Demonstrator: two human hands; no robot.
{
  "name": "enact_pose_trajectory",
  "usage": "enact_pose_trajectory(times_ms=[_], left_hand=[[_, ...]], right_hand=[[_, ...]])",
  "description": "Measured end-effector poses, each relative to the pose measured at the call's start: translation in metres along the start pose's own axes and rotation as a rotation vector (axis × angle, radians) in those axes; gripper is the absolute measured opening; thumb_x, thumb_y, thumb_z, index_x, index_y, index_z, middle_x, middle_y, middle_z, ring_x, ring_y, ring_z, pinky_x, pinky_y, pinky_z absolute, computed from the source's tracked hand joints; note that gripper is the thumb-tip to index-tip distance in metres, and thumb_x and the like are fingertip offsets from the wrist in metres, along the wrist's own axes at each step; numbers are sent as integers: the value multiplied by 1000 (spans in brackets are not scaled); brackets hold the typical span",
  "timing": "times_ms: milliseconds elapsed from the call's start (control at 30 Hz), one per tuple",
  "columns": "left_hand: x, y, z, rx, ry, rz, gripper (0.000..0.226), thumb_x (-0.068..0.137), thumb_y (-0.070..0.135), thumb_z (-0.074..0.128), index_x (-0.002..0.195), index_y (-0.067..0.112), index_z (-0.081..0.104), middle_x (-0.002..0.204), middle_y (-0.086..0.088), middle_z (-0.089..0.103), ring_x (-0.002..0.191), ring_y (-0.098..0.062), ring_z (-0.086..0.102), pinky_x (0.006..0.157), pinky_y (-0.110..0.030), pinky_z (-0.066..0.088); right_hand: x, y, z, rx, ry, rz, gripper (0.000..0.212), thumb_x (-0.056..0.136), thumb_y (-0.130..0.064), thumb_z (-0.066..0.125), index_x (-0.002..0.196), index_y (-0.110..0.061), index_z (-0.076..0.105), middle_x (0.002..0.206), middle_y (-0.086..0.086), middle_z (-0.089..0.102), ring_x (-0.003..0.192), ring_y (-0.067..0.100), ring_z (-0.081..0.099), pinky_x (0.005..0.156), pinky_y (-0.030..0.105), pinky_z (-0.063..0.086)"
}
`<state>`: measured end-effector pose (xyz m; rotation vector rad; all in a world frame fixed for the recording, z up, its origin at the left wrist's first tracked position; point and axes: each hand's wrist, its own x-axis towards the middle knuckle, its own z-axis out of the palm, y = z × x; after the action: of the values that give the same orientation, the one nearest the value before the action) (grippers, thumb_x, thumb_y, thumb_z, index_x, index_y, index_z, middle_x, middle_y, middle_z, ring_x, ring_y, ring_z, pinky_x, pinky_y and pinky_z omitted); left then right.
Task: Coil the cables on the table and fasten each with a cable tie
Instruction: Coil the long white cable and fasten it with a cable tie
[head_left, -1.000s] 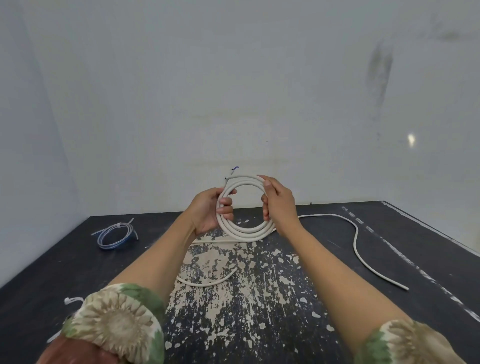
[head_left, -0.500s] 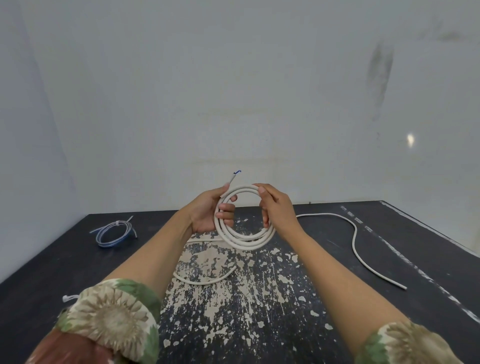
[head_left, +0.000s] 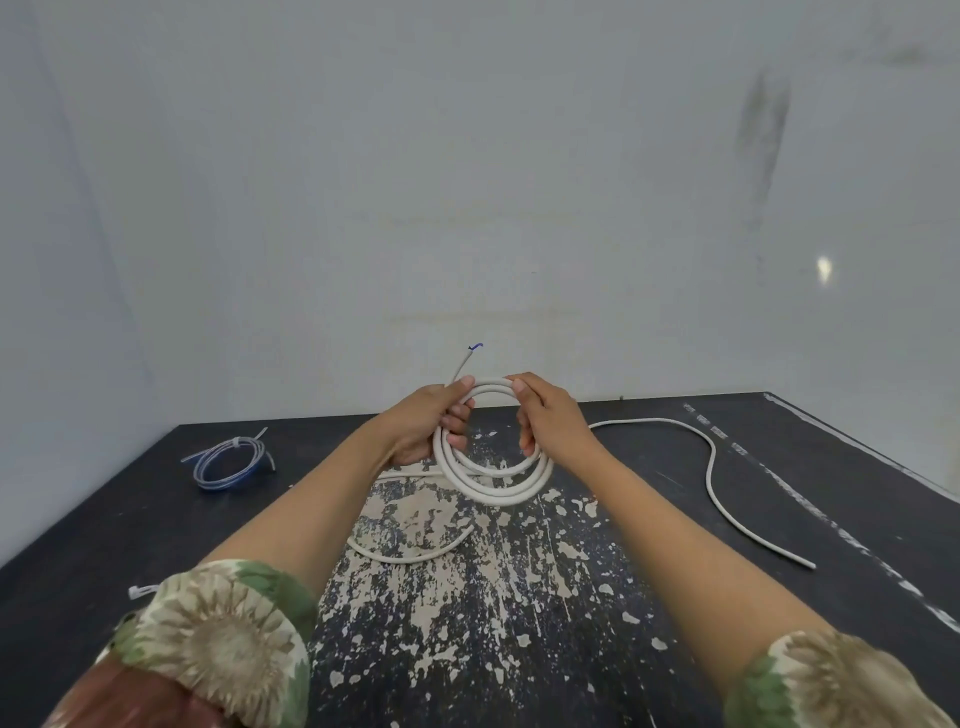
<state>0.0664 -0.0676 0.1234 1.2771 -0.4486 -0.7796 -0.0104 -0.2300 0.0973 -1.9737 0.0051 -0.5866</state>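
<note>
I hold a white cable coil of several loops upright above the table. My left hand grips its left side, with a short cable end sticking up past the thumb. My right hand pinches the coil's top right. The cable's loose tail snakes away to the right on the table. A blue cable coil, fastened with a tie, lies at the far left. A short white cable piece lies under my left forearm. A white cable tie lies near my left sleeve.
The black table has worn, flaking paint in its middle. Pale walls stand close behind it and to the left. The table's right edge runs diagonally toward me.
Both hands have lowered the coil slightly and turned it; my right hand has slid up from the coil's right side to its top. The loose tail has shifted little.
</note>
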Motion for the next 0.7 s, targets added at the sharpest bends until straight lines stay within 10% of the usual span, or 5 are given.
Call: enact_pose_trajectory(times_ms=[100, 200, 267, 533, 700], left_hand=[[-1, 6, -5, 46, -23, -31, 27, 99, 29, 46, 81, 9, 47, 51, 9, 33, 37, -2, 29, 37, -16, 32], [-5, 11, -6, 266, -141, -131, 23, 99, 25, 45, 84, 9, 52, 53, 9, 35, 39, -3, 30, 39, -16, 34], [-6, 11, -2, 314, -200, -175, 23, 99, 24, 44, 84, 10, 55, 53, 9, 35, 40, -2, 30, 41, -16, 34], [-4, 0, -3, 309, -177, -79, 25, 99, 29, 45, 93, 8, 57, 56, 9, 41, 42, -1, 32, 41, -14, 35], [-7, -20, -7, 540, 34, 186, 42, 96, 44, 48, 97, 4, 63, 59, 8, 44, 43, -5, 34, 42, -19, 38]], right_hand=[[1, -3, -6, -306, -10, -89, 44, 95, -43, 48, 135, -26, 41, 104, 2, 56, 83, 14, 61, 82, 38, 53], [5, -2, -14, -958, -29, -431, 99, 78, -58, 62, 150, -37, -3, 156, 2, 14, 136, 24, 26, 111, 42, 26], [5, -6, -15, -1207, -96, -610, 97, 81, -55, 60, 149, -39, -8, 161, -6, -2, 145, 23, 12, 117, 42, 13], [-1, -7, 1, -957, -243, -445, 28, 95, -6, 42, 123, -6, 44, 111, 13, 49, 80, 26, 52, 65, 36, 38], [-3, -4, 12, -781, -261, -240, 14, 99, -16, 39, 109, -9, 46, 101, 10, 51, 84, 29, 54, 73, 42, 45]])
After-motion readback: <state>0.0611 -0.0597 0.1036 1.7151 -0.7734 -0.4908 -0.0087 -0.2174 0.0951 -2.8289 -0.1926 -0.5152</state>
